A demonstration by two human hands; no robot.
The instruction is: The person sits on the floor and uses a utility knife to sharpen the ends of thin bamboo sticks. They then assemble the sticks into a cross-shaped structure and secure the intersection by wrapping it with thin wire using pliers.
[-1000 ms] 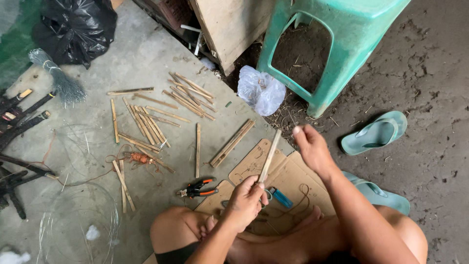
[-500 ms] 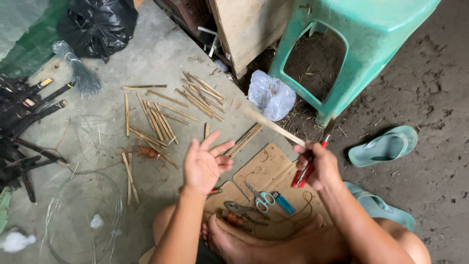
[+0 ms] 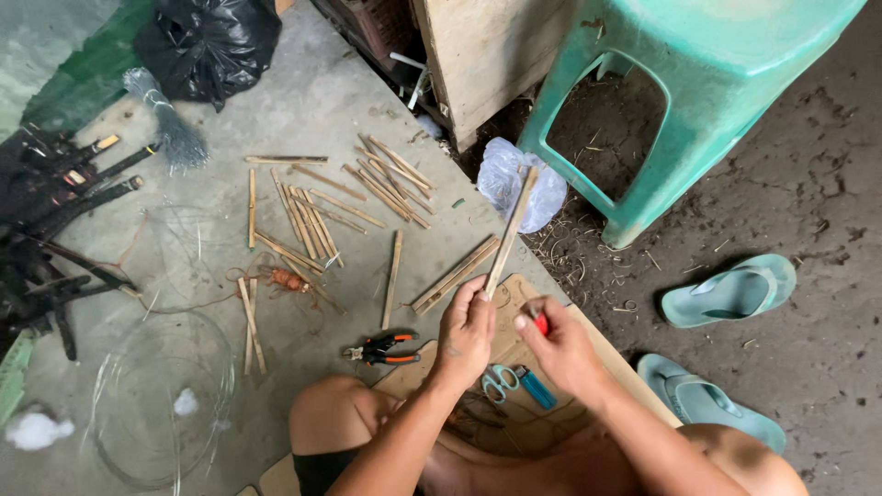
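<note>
Bamboo strip, the long thin pale one [image 3: 511, 225], is pinched at its lower end in my left hand [image 3: 466, 332], pointing up toward the green plastic stool [image 3: 698, 101]. My right hand [image 3: 562, 349] is closed around a small red-handled tool [image 3: 541, 323] right at the strip's base. Honestly, that tool could slip toward the left fingers [image 3: 480, 296], since they're touching close there.

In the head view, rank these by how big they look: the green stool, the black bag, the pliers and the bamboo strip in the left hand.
1. Green stool, by far the largest.
2. Black bag, partly cut off by the frame.
3. Bamboo strip, long but thin, held in the left hand.
4. Pliers, smallest.
</note>
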